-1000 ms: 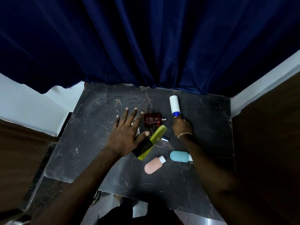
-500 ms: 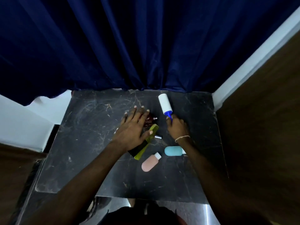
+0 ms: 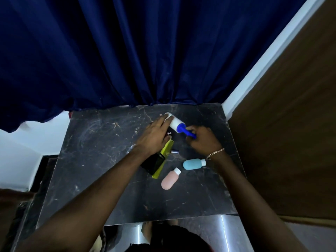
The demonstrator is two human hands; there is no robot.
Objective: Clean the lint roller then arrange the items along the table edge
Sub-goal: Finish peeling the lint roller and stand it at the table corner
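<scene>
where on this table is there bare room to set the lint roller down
Bare marble table lies left of the left hand, and along the near edge below the pink bottle. The middle is crowded: comb, blue bottle.

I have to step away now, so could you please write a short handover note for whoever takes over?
Right hand grips the blue handle of the lint roller. Left hand has fingertips on the roller's white roll, at its far end.
On the dark table: green comb, blue bottle and pink bottle lie loose mid-table; a small bottle is mostly hidden under the left hand.
Done: roller picked up.
Left: clean the roller, then line everything up along the table edge.
</scene>
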